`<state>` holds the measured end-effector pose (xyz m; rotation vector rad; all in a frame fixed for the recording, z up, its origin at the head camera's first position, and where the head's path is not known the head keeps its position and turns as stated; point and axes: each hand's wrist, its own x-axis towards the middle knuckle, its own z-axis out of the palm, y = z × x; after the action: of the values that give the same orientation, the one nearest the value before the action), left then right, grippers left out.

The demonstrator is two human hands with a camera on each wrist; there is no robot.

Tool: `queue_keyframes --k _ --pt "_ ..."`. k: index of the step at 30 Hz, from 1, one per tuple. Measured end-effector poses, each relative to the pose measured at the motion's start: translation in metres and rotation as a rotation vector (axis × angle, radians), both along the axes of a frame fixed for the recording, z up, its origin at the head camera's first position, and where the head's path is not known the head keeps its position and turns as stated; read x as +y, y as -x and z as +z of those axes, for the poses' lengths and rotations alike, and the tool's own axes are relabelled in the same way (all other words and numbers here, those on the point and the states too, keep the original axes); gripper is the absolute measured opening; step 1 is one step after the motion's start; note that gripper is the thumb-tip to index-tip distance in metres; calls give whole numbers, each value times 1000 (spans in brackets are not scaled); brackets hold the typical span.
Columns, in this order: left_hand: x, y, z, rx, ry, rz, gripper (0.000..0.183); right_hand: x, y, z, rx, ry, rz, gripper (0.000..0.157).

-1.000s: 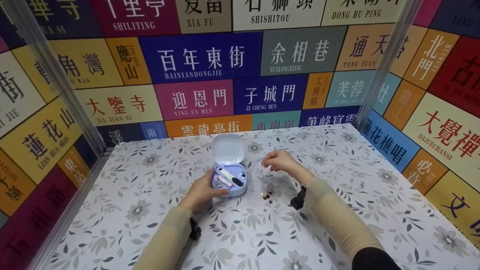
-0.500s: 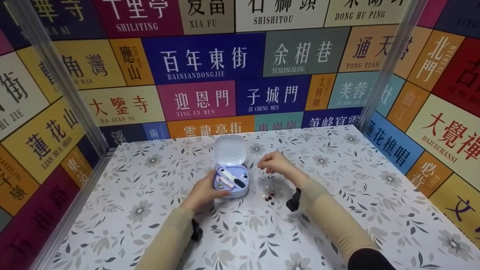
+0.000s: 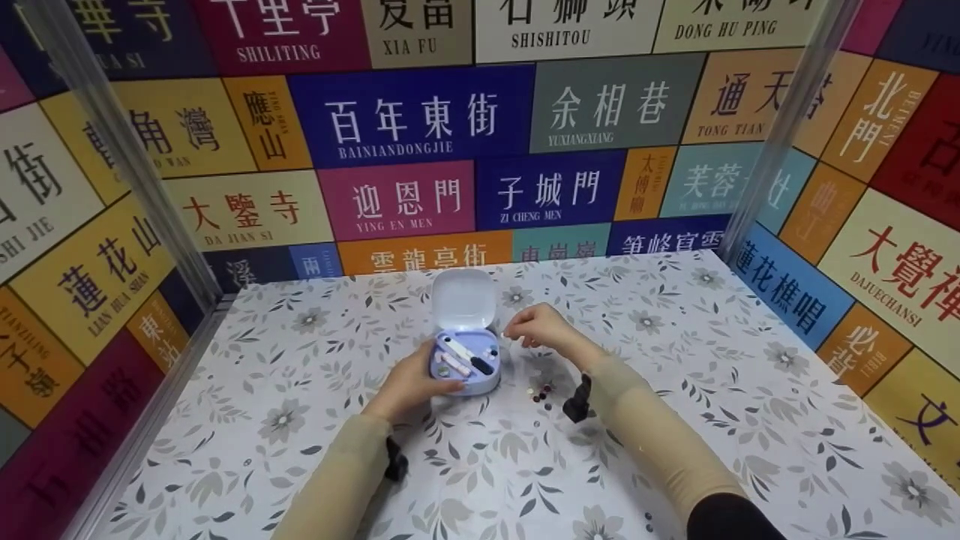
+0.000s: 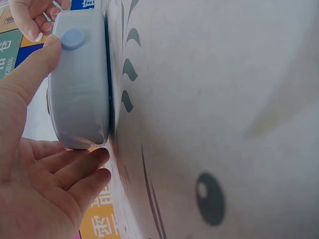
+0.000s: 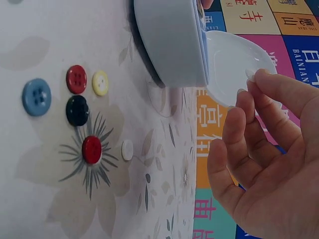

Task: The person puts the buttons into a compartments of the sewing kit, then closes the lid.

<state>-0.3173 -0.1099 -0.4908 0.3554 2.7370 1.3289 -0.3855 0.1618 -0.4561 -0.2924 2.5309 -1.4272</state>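
- Small white piece [image 5: 250, 74], a button by its look: at the right hand's fingertips, just right of the box's upper right edge in the head view.
- Right hand [image 3: 544, 328]: thumb and forefinger pinched together on the piece, the other fingers loosely bent. A tip pinch suits something this slight, I'd judge.
- Left hand [image 3: 409, 384]: clamped on the box from the left, thumb at the front near a round blue catch [image 4: 73, 38], fingers along the side. Probably steadying it.
- Box [image 3: 471, 388]: mid-frame, flat on the table. Lid [image 3: 463, 298] tipped back toward the wall, leaving the inside reachable from the front.
- In the box: lilac insert; a long pale tool [image 3: 459, 349] lies slantwise, a black bar [image 3: 481, 366] at its lower right end. Smaller bits around them, too small to name.
- Right of the box, loose on the cloth: blue button [image 5: 36, 97], two red buttons [image 5: 77, 79], yellow button [image 5: 100, 82], dark button [image 5: 77, 110], white disc [image 5: 127, 149]. Grouped close, perhaps for easy picking.
- Floral tablecloth [image 3: 360, 311] beneath; colourful lettered panels [image 3: 411, 116] fill the upper frame.
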Motion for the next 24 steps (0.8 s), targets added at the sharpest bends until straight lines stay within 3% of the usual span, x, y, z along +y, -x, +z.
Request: queue_keyframes --k 12,24 --pt "0 1 1 -50 2 32 108 -12 4 -5 17 4 4 14" --pt "1 2 -3 -52 9 29 108 -25 5 -11 36 -40 19 13"
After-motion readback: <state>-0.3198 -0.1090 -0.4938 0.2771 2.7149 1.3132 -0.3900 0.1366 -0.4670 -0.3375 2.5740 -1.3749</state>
